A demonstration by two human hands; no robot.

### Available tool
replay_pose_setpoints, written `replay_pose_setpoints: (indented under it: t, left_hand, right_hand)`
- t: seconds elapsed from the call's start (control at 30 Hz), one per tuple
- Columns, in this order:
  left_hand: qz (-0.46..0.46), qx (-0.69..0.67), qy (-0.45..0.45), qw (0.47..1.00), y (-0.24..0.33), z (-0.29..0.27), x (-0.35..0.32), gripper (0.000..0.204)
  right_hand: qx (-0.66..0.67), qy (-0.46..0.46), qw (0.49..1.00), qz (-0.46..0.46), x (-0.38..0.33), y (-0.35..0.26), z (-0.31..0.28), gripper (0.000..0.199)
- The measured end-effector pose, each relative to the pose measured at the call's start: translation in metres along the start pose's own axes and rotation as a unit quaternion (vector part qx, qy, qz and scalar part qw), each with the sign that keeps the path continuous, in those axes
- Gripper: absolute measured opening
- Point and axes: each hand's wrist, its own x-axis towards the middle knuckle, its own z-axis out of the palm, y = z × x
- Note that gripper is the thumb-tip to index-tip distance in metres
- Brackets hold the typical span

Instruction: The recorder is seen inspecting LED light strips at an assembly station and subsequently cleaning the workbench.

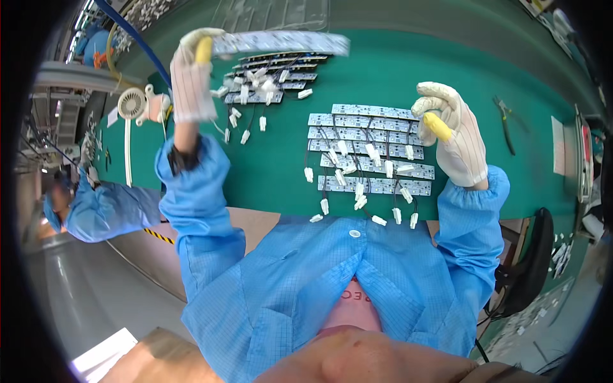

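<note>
Holding a long strip-shaped white circuit board [284, 43] by its left end, the left hand [193, 73], in a striped white glove with a yellow thumb cover, has the board grasped between thumb and fingers. This board is blurred, and it appears over the far side of an overlapped stack of narrow circuit boards with dark edges [255, 98] on the smooth green work mat [274, 179]. The right hand [450, 131], in a similar glove, has bent fingers at the right end of a row group of pale circuit boards [377, 186]; whether it grips the uppermost one or only rests near it, I cannot tell.

To do this handling well, I would judge that the long board should be kept level, because it is held only at one end and the free end could swing or dip. It would be better to hold by the edges, without pressing the small parts. The small white plastic connectors [373, 152] hang on thin dark wires and lie close together, so each board should be raised slowly, with its wires free from the neighbours.
</note>
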Motion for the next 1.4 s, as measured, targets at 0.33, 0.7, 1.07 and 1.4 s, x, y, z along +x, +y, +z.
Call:
replay_pose_setpoints:
  t: [0.33,0.7,1.07,1.4]
  left_hand:
    - [-0.022,0.484,-0.227,0.845,-0.023,0.042,0.030,0.030]
    - [0.059,0.344,-0.410,0.843,0.044,0.013,-0.051,0.134]
    - [0.115,0.223,-0.307,0.918,0.019,0.039,-0.073,0.070]
    - [0.160,0.214,-0.132,0.955,0.023,0.058,-0.063,0.070]
  right_hand:
    - [-0.031,0.032,0.999,0.020,0.000,0.007,-0.022,0.037]
    - [-0.126,0.001,0.992,0.030,-0.004,-0.007,-0.012,0.032]
    - [-0.083,0.014,0.996,0.017,-0.013,-0.007,-0.010,0.031]
    - [-0.034,-0.022,0.998,-0.049,-0.022,-0.006,-0.013,0.027]
